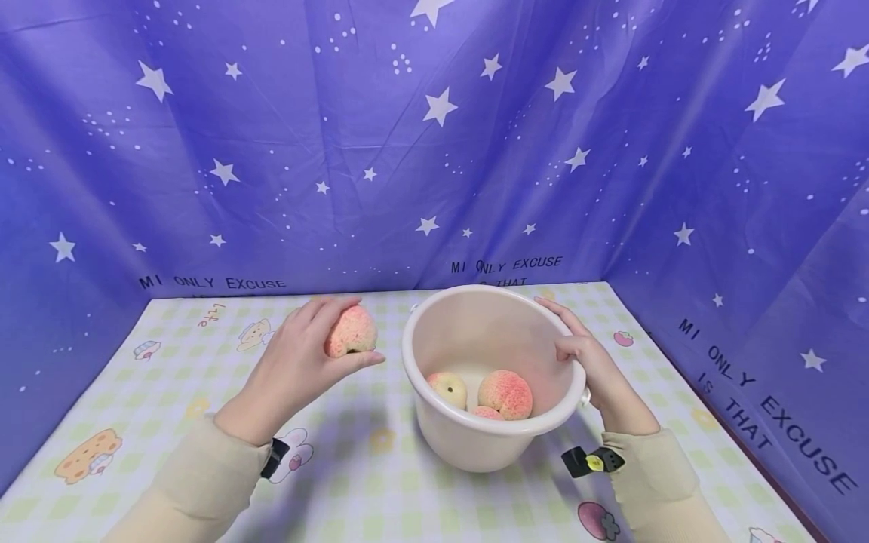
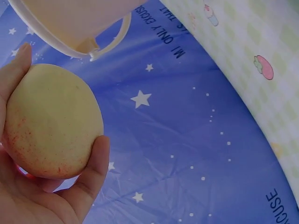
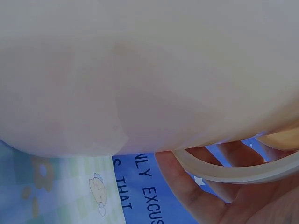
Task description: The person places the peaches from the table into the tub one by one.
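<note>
In the head view, my left hand [image 1: 295, 362] holds a pink and pale yellow peach [image 1: 354, 329] between thumb and fingers, above the table left of the bucket. The left wrist view shows the peach's yellow side [image 2: 53, 121] close up. My right hand [image 1: 600, 369] grips the right rim of a whitish bucket [image 1: 468, 443], thumb over the edge. Inside lie a yellowish peach [image 1: 449, 390], a redder peach [image 1: 506, 394] and a third peach [image 1: 486, 412], partly hidden by the front rim. The bucket wall [image 3: 117, 84] fills most of the right wrist view, with its handle [image 3: 233, 176] beside my fingers.
A green and white checked cloth [image 1: 353, 498] with cartoon prints covers the table. Purple-blue curtains [image 1: 380, 249] with stars and lettering hang behind it and along both sides. A dark strap or small device [image 1: 591, 461] sits at each wrist.
</note>
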`<act>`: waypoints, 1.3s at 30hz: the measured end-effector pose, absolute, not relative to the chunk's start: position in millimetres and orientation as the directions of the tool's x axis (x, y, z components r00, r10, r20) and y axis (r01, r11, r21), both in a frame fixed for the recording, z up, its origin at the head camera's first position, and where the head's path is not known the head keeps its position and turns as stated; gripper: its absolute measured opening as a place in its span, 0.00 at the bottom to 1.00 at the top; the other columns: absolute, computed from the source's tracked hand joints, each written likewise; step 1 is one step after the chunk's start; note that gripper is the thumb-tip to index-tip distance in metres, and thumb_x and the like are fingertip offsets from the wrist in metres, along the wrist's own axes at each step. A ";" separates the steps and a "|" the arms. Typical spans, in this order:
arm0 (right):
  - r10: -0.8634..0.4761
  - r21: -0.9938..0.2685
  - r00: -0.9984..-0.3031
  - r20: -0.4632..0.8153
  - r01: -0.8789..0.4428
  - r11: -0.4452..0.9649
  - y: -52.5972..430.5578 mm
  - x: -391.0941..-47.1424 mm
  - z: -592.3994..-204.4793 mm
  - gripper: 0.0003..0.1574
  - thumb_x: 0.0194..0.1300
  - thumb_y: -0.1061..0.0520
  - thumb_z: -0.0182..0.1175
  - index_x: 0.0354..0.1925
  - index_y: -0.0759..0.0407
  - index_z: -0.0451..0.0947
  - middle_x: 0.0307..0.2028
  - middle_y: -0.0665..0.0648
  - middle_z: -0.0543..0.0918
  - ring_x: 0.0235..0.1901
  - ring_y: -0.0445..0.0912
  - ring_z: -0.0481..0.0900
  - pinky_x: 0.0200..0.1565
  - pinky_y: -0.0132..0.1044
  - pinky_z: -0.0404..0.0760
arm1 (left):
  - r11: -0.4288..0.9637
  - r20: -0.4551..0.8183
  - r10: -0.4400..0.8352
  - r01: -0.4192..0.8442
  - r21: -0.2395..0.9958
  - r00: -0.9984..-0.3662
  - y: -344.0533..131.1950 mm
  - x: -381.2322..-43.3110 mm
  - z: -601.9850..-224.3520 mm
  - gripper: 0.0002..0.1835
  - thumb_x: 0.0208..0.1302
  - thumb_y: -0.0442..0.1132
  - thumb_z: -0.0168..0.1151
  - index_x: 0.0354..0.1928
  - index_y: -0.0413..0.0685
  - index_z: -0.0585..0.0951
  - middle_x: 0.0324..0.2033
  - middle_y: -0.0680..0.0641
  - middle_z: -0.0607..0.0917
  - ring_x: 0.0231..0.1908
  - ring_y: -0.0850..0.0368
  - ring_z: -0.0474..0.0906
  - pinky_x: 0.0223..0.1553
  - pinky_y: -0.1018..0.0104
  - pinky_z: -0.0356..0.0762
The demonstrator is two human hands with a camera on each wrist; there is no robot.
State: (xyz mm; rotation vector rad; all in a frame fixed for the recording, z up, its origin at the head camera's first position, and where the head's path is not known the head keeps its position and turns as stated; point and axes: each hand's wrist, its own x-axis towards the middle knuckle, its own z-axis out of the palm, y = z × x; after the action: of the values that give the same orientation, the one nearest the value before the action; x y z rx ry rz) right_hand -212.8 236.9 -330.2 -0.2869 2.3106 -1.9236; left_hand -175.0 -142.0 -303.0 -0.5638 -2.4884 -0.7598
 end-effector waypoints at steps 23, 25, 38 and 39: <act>-0.224 -0.986 -0.974 0.018 -0.054 0.156 236.5 -213.2 -328.9 0.56 0.47 0.71 0.38 0.77 0.51 0.49 0.70 0.64 0.58 0.50 0.41 0.71 0.44 0.33 0.77 | 0.753 0.591 0.271 0.550 0.362 -0.760 -132.3 -178.3 -288.1 0.34 0.47 0.54 0.77 0.56 0.49 0.79 0.47 0.46 0.83 0.44 0.46 0.81 0.45 0.49 0.79; -0.222 -0.986 -0.975 0.015 -0.051 0.158 236.6 -213.0 -329.2 0.56 0.47 0.70 0.38 0.77 0.51 0.49 0.70 0.64 0.58 0.50 0.41 0.71 0.44 0.33 0.77 | 0.750 0.601 0.276 0.559 0.354 -0.750 -131.9 -178.8 -287.8 0.33 0.47 0.53 0.77 0.55 0.48 0.79 0.46 0.45 0.83 0.43 0.46 0.81 0.45 0.50 0.80; -0.224 -0.986 -0.974 0.021 -0.057 0.157 236.6 -212.4 -329.2 0.56 0.47 0.71 0.38 0.77 0.51 0.50 0.70 0.64 0.58 0.51 0.40 0.71 0.45 0.32 0.76 | 0.738 0.621 0.284 0.579 0.345 -0.731 -126.7 -178.2 -285.0 0.29 0.48 0.50 0.73 0.53 0.49 0.80 0.45 0.46 0.84 0.43 0.48 0.81 0.43 0.52 0.80; -0.224 -0.986 -0.974 0.020 -0.056 0.155 236.4 -212.3 -329.0 0.56 0.47 0.70 0.38 0.77 0.51 0.50 0.70 0.64 0.58 0.51 0.40 0.71 0.45 0.32 0.76 | 0.737 0.624 0.285 0.583 0.342 -0.727 -126.5 -178.4 -285.1 0.29 0.48 0.49 0.74 0.53 0.49 0.80 0.45 0.46 0.84 0.42 0.48 0.81 0.43 0.52 0.80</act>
State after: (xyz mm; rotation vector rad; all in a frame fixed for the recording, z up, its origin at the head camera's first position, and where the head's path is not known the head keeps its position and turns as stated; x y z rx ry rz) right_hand -212.3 236.4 -329.0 -0.2788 2.2849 -1.9408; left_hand -178.4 -126.5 -285.1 -0.6548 -2.3888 -0.7198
